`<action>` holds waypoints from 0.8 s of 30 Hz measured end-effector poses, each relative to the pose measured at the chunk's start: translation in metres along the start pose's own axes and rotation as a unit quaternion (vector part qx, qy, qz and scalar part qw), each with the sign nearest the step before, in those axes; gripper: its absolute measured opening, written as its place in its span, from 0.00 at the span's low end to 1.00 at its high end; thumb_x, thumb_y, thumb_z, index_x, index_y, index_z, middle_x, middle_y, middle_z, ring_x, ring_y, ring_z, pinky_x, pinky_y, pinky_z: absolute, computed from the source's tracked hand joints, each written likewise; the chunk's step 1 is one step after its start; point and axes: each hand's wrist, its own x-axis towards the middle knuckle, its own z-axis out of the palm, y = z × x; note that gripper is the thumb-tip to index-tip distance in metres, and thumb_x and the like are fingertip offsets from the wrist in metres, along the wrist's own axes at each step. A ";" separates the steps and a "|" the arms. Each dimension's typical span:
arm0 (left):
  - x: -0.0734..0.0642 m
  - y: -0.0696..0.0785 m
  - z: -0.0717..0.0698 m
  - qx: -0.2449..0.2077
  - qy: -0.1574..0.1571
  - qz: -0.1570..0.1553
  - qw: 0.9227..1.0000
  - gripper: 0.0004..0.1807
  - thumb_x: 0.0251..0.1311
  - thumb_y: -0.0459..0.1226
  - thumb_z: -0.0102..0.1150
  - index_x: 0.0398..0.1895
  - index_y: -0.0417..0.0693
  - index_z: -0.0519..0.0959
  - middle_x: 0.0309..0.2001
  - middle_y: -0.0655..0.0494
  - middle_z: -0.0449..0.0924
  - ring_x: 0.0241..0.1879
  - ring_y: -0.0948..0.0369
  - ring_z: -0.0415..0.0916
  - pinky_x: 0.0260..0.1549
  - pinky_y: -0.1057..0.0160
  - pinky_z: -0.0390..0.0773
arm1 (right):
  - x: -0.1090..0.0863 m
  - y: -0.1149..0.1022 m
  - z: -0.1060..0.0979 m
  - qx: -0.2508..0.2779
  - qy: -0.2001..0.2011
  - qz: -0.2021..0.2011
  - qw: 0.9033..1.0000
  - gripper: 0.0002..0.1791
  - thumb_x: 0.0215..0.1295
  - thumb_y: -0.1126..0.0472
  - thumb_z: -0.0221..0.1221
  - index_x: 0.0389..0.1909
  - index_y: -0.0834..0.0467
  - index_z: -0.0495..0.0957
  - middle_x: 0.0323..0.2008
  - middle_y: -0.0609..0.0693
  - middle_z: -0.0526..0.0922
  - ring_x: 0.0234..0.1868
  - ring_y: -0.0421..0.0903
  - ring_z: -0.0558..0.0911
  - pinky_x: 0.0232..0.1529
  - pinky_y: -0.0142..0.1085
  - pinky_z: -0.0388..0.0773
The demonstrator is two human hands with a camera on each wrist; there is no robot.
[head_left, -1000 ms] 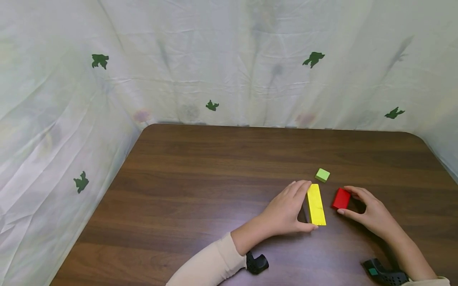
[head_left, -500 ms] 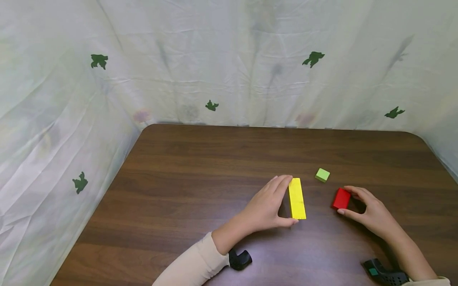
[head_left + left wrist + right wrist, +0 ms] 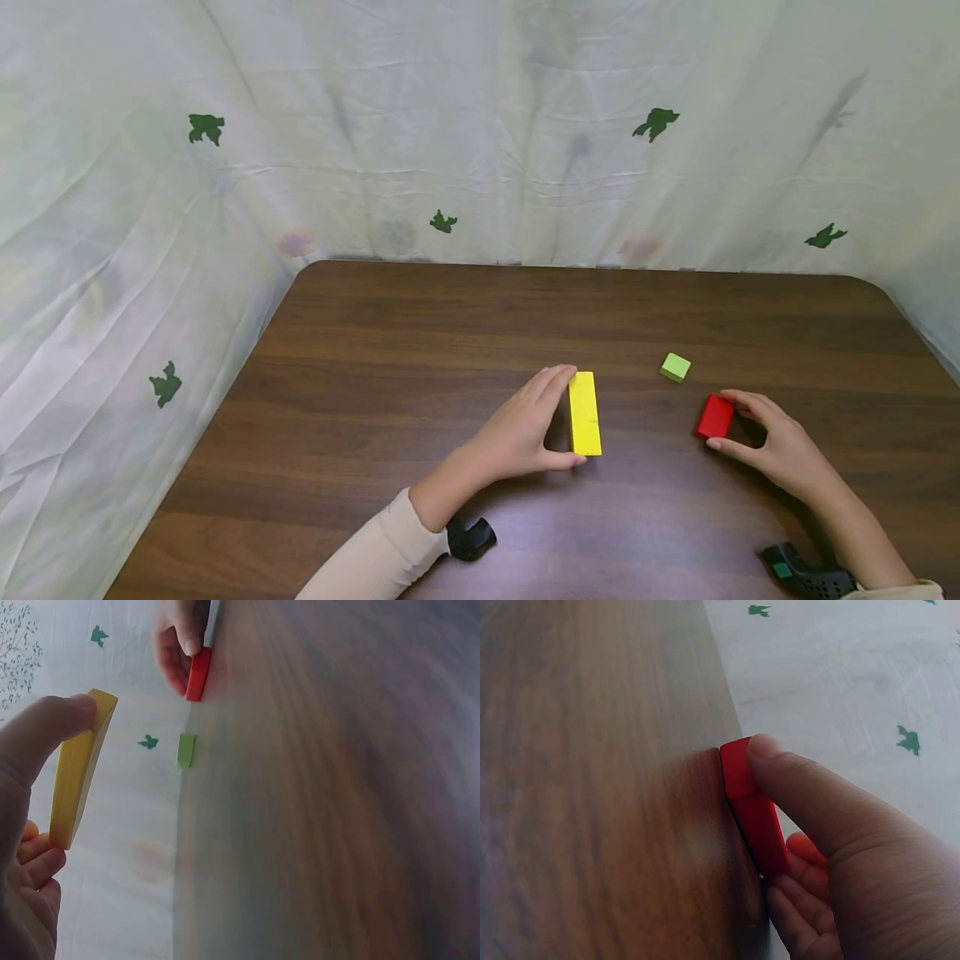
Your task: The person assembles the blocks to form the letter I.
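My left hand [image 3: 517, 429] pinches a long yellow block [image 3: 585, 414] by its two ends, thumb at the near end and fingertips at the far one. In the left wrist view the yellow block [image 3: 79, 776] is held off the table. On the right, my right hand [image 3: 776, 446] grips a red block [image 3: 715, 417] between thumb and fingers. The red block [image 3: 754, 802] sits on or just at the tabletop in the right wrist view. Behind and between the hands lies a small light green block [image 3: 676, 367], touched by neither.
The dark wooden table [image 3: 420, 333] has rounded far corners and meets a pale hanging cloth [image 3: 480, 125] with green bird-like shapes. A black device [image 3: 471, 540] is worn at the left wrist, another black device [image 3: 806, 571] at the right.
My left hand has carried the yellow block leftward and slightly away, from beside the red block to nearer the table's middle. The right hand, red block and green block stay put.
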 end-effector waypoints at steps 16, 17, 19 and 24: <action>-0.021 -0.021 -0.007 -0.056 -0.023 -0.047 0.997 0.53 0.39 0.49 0.69 0.65 0.37 0.51 0.63 0.50 0.55 0.62 0.59 0.53 0.59 0.64 0.55 | 0.000 0.001 0.001 0.001 0.002 0.000 1.000 0.37 0.43 0.53 0.70 0.54 0.61 0.67 0.47 0.58 0.71 0.44 0.56 0.72 0.38 0.16 0.59; -0.022 -0.022 -0.007 -0.059 -0.027 -0.051 0.997 0.53 0.39 0.49 0.69 0.65 0.37 0.51 0.63 0.50 0.55 0.62 0.59 0.53 0.59 0.64 0.55 | 0.000 0.001 0.000 0.002 0.002 0.000 1.000 0.37 0.43 0.53 0.70 0.54 0.62 0.67 0.47 0.58 0.71 0.44 0.57 0.72 0.38 0.16 0.60; -0.023 -0.024 -0.008 -0.066 -0.035 -0.058 0.995 0.53 0.39 0.48 0.70 0.65 0.38 0.51 0.63 0.50 0.55 0.62 0.60 0.54 0.59 0.64 0.56 | 0.000 0.001 0.000 0.002 0.000 0.001 1.000 0.37 0.43 0.53 0.70 0.54 0.62 0.67 0.47 0.58 0.71 0.45 0.57 0.72 0.38 0.16 0.60; -0.026 -0.029 -0.008 -0.080 -0.056 -0.074 0.992 0.53 0.39 0.48 0.70 0.66 0.38 0.51 0.63 0.50 0.54 0.62 0.60 0.54 0.59 0.64 0.56 | 0.000 0.001 0.000 0.000 0.000 0.003 1.000 0.37 0.43 0.53 0.70 0.54 0.62 0.67 0.47 0.58 0.71 0.45 0.57 0.72 0.38 0.17 0.60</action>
